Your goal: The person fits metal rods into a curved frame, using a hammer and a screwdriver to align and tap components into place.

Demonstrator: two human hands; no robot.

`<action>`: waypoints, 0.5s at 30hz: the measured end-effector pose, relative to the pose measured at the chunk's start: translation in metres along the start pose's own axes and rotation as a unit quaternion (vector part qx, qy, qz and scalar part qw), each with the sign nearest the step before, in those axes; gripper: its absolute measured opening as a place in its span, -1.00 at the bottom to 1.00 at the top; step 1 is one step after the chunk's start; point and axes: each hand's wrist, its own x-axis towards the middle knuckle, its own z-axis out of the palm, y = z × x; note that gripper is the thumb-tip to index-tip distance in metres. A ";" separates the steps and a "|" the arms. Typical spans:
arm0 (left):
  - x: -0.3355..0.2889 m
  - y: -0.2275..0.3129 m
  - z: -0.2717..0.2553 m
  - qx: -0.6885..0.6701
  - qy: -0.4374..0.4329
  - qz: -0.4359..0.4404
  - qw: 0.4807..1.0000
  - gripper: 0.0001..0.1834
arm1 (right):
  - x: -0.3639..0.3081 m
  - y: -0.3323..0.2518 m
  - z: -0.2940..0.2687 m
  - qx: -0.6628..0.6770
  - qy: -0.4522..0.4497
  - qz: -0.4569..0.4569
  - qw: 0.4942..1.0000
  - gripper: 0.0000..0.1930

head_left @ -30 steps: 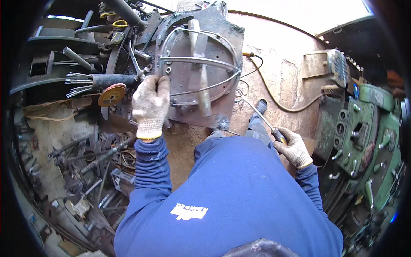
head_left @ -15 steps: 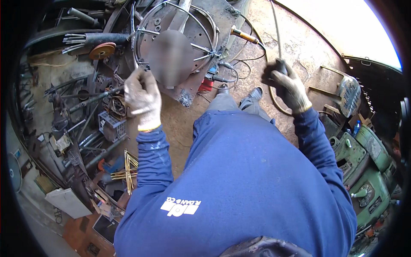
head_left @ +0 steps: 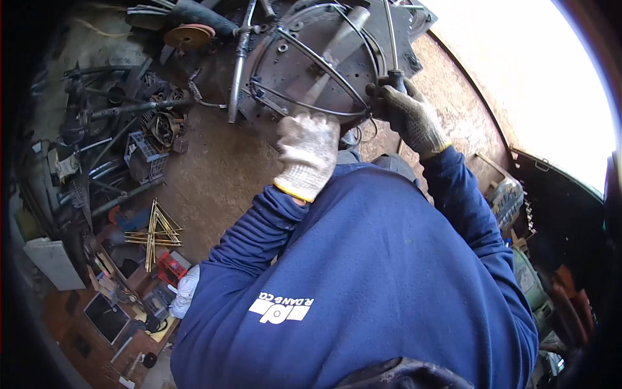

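My gloved left hand [head_left: 310, 148] is closed at the near rim of a round frame of bent metal rods [head_left: 324, 63]. Its fingers are curled and partly blurred, so what they grip is hidden. A pale bar [head_left: 350, 31], blurred toward its near end, crosses the frame from near that hand. Right of the frame, my gloved right hand [head_left: 413, 117] is shut on the dark handle of what looks like a long screwdriver [head_left: 392, 45], its shaft pointing away. The frame rests over a dark steel worktable [head_left: 269, 68] with round holes.
A metal tube [head_left: 240, 71] lies along the table's left part, near a brown disc [head_left: 188, 37]. Scrap pipes [head_left: 139, 107] and a grey crate [head_left: 146, 155] lie to the left, above brass-coloured rods [head_left: 154, 233]. Green machinery [head_left: 528, 279] stands at the lower right.
My right hand has come left to the frame with the screwdriver. My left hand has moved right and down, and its fingers have curled. The view has shifted, and the frame lies differently.
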 end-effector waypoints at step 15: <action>0.017 -0.009 0.001 -0.123 0.077 -0.007 0.989 -0.85 | 0.011 -0.024 -0.004 -0.076 -0.084 0.060 0.992 -0.54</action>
